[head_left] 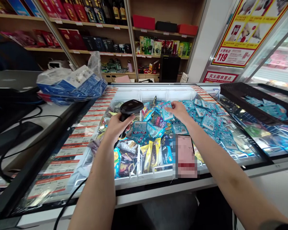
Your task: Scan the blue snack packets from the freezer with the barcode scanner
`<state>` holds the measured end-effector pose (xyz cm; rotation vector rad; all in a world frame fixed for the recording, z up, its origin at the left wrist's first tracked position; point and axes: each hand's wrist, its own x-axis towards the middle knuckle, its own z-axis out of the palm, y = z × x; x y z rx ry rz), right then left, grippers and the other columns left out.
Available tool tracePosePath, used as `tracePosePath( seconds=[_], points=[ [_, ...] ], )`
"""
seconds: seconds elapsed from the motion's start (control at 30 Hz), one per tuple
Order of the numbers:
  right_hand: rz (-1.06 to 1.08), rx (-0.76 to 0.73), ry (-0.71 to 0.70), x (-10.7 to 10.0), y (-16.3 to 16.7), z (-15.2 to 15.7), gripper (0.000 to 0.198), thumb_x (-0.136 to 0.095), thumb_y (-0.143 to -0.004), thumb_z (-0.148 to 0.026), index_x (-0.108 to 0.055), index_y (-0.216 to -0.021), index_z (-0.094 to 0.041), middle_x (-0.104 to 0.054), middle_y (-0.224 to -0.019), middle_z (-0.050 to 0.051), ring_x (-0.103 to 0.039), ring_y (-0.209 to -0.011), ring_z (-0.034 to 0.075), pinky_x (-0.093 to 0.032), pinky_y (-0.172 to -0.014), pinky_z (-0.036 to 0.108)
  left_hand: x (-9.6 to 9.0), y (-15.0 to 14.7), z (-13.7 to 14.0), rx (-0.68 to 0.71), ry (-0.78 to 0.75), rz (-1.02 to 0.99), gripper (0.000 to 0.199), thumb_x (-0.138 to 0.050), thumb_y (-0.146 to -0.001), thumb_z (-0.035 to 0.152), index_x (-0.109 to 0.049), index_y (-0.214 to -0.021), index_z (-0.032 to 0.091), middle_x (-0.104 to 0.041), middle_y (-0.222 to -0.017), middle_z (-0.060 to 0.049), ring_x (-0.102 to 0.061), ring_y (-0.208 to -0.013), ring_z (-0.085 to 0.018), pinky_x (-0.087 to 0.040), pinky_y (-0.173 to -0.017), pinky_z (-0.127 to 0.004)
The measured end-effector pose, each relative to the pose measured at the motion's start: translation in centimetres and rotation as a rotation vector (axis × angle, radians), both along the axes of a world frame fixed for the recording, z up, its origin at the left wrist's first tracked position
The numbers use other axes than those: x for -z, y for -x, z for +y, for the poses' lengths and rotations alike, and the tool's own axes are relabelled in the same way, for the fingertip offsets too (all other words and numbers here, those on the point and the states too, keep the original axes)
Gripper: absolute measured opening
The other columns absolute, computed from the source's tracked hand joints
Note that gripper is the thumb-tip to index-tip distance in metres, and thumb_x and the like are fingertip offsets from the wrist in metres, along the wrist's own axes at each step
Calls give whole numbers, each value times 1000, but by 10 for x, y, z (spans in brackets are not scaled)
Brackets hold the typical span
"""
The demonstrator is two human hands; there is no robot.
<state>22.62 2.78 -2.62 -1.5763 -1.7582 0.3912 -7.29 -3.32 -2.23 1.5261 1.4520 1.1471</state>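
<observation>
My left hand (118, 127) is wrapped round the handle of a black barcode scanner (131, 106), whose head points right. In my right hand (180, 110), fingertips pinch a small light-blue packet (167, 113) by its right side. To the right of that hand, a heap of similar blue packets (209, 122) is spread over the glass top. Between my arms, a few more packets (139, 128) lie on the glass. A phone (186, 155), partly blurred out, rests near the front edge beside my right forearm.
Wrapped ice creams (152, 153) show through the glass of the chest freezer (124, 195). A dark basket (240, 102) with blue packets stands at the right. Plastic-wrapped blue boxes (72, 83), a laptop (12, 81) and black cables (1, 163) are at the left. Stocked shelves (91, 24) stand behind.
</observation>
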Motion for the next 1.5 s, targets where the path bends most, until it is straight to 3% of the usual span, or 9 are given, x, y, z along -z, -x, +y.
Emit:
tracePosePath(
  seconds=[0.13,0.23,0.4,0.57,0.7,0.97,1.27,1.5],
  points=[
    [505,89,76,8,-27,-22,32,-66,-74,-48,-55,-85,-20,-57,-56,-1,-55,-47,17,-40,-45,29,2,-6,-1,39,-4,76,35,-67,-72,50,-59,-72,16,-59,-56,-3,-52,-48,-13,-36,-44,-23],
    [633,79,70,18,-34,-32,34,-66,-74,-49,-55,-88,-21,-62,-58,1,-57,-47,18,-43,-46,30,3,-9,-1,93,-3,130,36,-66,-73,51,-59,-69,16,-58,-53,-3,-52,-48,-13,-36,-46,-24],
    [683,31,41,34,-36,-29,39,-63,-75,-58,-55,-89,-22,-61,-59,0,-68,-61,24,-51,-51,33,-3,-14,-5,169,30,145,35,-65,-76,50,-58,-71,17,-56,-52,-1,-51,-48,-12,-35,-48,-24],
    [730,3,23,42,-34,-25,43,-65,-72,-61,-52,-87,-22,-51,-53,-4,-69,-59,25,-52,-48,32,-10,-20,-11,280,52,168,30,-66,-77,45,-57,-72,17,-56,-54,0,-51,-50,-12,-35,-50,-23],
    [698,14,70,44,-31,-27,44,-63,-74,-61,-49,-89,-22,-53,-56,-4,-69,-61,24,-54,-51,33,-12,-24,-13,365,40,211,28,-66,-77,42,-56,-67,17,-56,-52,0,-50,-49,-12,-35,-51,-23],
    [650,28,85,48,-30,-25,45,-58,-78,-62,-50,-94,-21,-59,-59,-1,-71,-65,24,-56,-53,32,-15,-25,-13,377,68,221,32,-67,-76,45,-57,-65,17,-56,-50,-1,-49,-47,-12,-34,-49,-23],
    [688,-22,47,52,-32,-23,29,-58,-84,-47,-52,-92,-19,-64,-60,1,-71,-60,24,-55,-47,30,-13,-25,-15,466,95,211,29,-65,-79,43,-57,-67,18,-55,-51,-1,-50,-48,-13,-36,-51,-24],
    [644,-2,68,54,-33,-21,33,-57,-84,-51,-52,-92,-20,-64,-62,1,-72,-62,23,-55,-48,29,-18,-26,-17,498,108,198,31,-65,-78,44,-57,-65,18,-56,-51,-2,-50,-49,-14,-38,-51,-25]
  ],
)
